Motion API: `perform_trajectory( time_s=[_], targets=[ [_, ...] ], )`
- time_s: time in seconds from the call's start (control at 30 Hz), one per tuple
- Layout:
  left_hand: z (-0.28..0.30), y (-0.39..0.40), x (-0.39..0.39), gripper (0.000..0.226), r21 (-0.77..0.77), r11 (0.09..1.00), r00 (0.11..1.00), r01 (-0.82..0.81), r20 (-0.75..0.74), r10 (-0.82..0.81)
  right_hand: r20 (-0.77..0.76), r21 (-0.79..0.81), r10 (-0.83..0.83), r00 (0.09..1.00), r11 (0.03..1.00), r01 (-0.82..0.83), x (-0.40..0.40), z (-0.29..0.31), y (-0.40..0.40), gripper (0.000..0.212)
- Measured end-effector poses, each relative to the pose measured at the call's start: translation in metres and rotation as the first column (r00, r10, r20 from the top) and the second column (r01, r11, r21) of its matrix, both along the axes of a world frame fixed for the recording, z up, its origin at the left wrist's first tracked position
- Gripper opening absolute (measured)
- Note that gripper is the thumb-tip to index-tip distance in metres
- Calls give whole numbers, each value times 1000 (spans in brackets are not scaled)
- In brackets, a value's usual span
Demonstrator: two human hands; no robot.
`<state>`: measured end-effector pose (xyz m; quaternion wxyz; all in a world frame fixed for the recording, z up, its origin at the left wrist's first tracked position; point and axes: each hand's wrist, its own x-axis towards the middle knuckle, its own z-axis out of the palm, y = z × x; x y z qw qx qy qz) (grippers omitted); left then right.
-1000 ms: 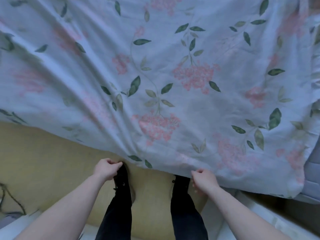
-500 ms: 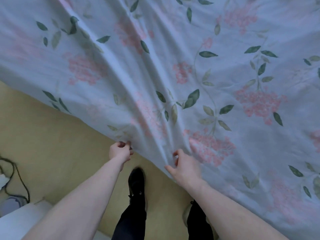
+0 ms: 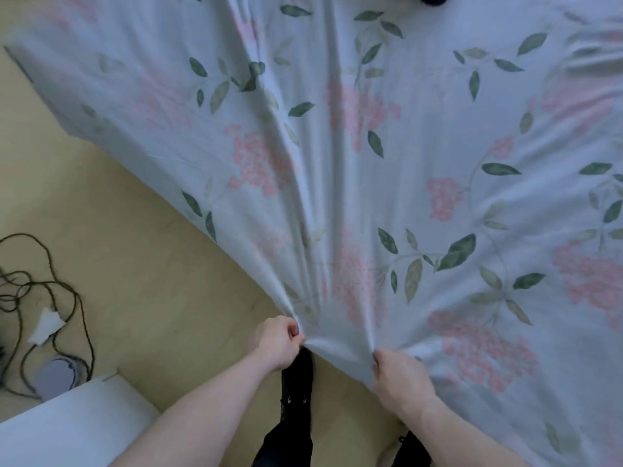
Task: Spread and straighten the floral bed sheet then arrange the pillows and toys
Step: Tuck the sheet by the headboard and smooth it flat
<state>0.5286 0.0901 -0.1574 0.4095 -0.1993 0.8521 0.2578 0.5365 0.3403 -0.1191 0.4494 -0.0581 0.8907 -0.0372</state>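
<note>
Yellow floor (image 3: pixel 111 210) shows at nine o'clock, cables (image 3: pixel 40 291) lying there. My left hand (image 3: pixel 277 342) and right hand (image 3: pixel 401 382) each pinch the sheet (image 3: pixel 421 146) edge at six o'clock. Creases fan toward twelve, so straightening seems unfinished; pillows and toys aren't visible.

A pale yellow-tan floor (image 3: pixel 141 251) fills the lower left. Dark tangled cables (image 3: pixel 43 284) lie along its left edge beside a scrap of white paper (image 3: pixel 45 325) and a round grey object (image 3: pixel 57 375). A white furniture surface (image 3: pixel 67 429) occupies the bottom-left corner. Light is soft and even.
</note>
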Motion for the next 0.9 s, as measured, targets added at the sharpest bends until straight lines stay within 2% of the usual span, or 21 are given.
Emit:
perform_trajectory(
  time_s=[0.07,0.13,0.17,0.2,0.23,0.27,0.33,0.37,0.4,0.47,0.53,0.6,0.67,0.77,0.83,0.9],
  targets=[
    [1,-12,-15,27,-10,964,960,267,86,-265,75,59,87,993,994,-91,-11,6,0,14],
    [0,-35,-29,27,6,931,915,365,181,-360,140,109,176,975,975,-191,-30,12,-7,25],
    [0,-50,-40,27,-5,944,925,329,200,-322,154,106,190,970,973,-207,-41,15,-13,23],
    [1,-65,-49,28,-18,979,963,204,183,-197,163,88,177,971,977,-193,-51,17,-20,18],
    [0,-84,-64,33,-26,1000,992,-1,125,5,145,58,157,977,984,-167,-67,19,-31,15],
    [2,-98,-78,39,-11,969,967,-249,52,249,99,23,104,990,994,-107,-78,21,-39,21],
    [5,-121,-108,47,80,759,759,-646,-41,650,-33,-50,-24,999,999,23,-104,20,-55,34],
    [6,-130,-120,50,123,663,664,-738,-41,747,-99,-88,-87,991,993,78,-116,17,-65,38],
    [5,-136,-131,50,152,616,620,-773,-27,784,-149,-110,-144,978,986,129,-126,14,-72,39],
    [6,-135,-145,45,174,620,629,-765,-6,777,-168,-107,-197,966,978,180,-139,9,-79,40],
    [-2,-133,-148,35,166,636,635,-753,-65,769,-144,-75,-159,977,986,149,-144,1,-84,38],
    [-9,-135,-142,26,146,640,621,-754,-154,768,-129,-62,-96,987,994,89,-141,-9,-87,28],
    [-15,-139,-126,32,133,636,601,-760,-230,766,-108,-90,-62,992,995,52,-133,-15,-86,22],
    [-15,-150,-98,38,73,686,638,-724,-309,706,-176,-158,-48,983,987,20,-117,-14,-90,28],
    [-11,-156,-94,37,66,715,669,-696,-300,680,-222,-195,-72,972,980,28,-110,-5,-87,32],
    [-2,-161,-100,37,40,730,707,-682,-220,672,-151,-163,52,987,984,-76,-104,-1,-81,27]
  ],
)
